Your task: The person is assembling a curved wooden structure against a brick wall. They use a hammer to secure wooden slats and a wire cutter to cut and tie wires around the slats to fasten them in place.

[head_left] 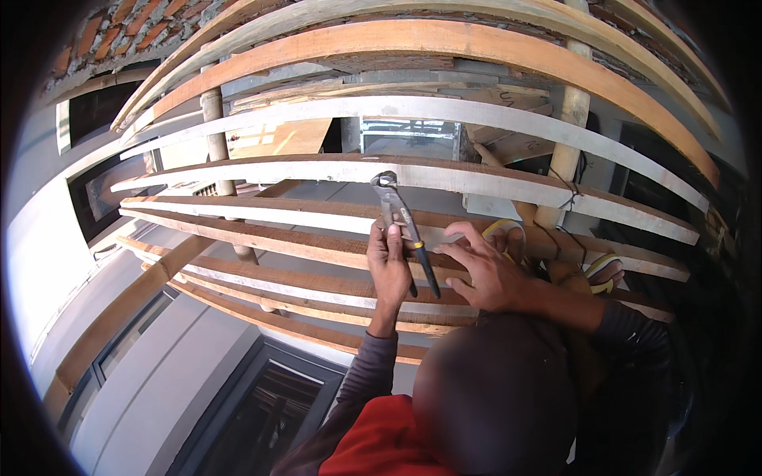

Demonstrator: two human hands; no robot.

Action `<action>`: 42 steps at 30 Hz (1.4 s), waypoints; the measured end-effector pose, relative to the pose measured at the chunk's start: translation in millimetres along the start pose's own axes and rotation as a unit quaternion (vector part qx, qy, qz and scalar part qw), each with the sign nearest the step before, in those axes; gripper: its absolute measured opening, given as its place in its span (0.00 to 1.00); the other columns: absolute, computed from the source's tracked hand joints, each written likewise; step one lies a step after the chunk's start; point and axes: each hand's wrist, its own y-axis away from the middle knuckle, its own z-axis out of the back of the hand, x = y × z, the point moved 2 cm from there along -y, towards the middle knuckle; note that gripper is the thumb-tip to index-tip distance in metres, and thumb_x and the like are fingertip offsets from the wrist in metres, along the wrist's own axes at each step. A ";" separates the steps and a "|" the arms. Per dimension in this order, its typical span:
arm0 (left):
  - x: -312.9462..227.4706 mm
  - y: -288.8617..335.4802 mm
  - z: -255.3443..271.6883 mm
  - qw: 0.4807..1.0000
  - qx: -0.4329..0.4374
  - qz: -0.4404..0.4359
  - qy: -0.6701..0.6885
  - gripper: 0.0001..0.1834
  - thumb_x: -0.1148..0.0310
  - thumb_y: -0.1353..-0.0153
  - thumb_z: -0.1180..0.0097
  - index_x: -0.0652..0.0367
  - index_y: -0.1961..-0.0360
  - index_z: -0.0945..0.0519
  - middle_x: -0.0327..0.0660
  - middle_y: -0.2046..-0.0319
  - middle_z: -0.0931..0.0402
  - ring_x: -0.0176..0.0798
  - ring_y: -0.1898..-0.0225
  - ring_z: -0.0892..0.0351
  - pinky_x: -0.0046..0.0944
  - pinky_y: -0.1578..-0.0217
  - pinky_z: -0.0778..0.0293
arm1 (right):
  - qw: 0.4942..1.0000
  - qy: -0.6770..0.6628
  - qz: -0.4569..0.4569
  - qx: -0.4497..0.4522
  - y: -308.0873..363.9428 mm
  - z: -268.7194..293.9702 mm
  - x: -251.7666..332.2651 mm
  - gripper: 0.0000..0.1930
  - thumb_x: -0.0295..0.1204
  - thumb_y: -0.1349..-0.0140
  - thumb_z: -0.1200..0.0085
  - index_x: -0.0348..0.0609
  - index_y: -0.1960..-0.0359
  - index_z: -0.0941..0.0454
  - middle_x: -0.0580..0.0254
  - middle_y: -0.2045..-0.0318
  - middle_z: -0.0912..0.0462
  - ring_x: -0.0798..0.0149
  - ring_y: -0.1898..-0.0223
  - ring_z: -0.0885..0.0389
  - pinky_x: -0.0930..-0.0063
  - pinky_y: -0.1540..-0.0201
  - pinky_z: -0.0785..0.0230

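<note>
A pair of long-handled steel pincers (394,205) with black and yellow grips stands nearly upright, its rounded jaws at the top. My left hand (389,260) holds it, fingers and thumb closed around the metal just above the grips. One grip slants down toward my right hand (488,274), which is held open with its fingers apart and seems to hold nothing. Both hands are over a row of sawn wooden beams (309,170). Dark wire (573,195) is tied around a beam where it crosses a bamboo post (568,131), right of my hands.
Gaps between the beams open onto a lower level. My feet, in yellow-edged sandals (605,271), are on the framework at right. Another bamboo post (218,148) rises at left. A brick wall (119,36) is at the far left, and a dark-framed window (266,412) lies below.
</note>
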 end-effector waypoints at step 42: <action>-277.5 131.7 -222.4 0.647 0.488 -0.584 0.048 0.27 0.60 0.46 0.47 0.72 0.52 0.33 0.54 0.58 0.30 0.49 0.54 0.29 0.44 0.53 0.33 | 0.727 -0.019 0.053 -0.685 0.5 233.4 55.2 0.14 0.26 0.48 0.44 0.40 0.58 0.26 0.57 0.59 0.25 0.64 0.68 0.20 0.73 0.65 0.28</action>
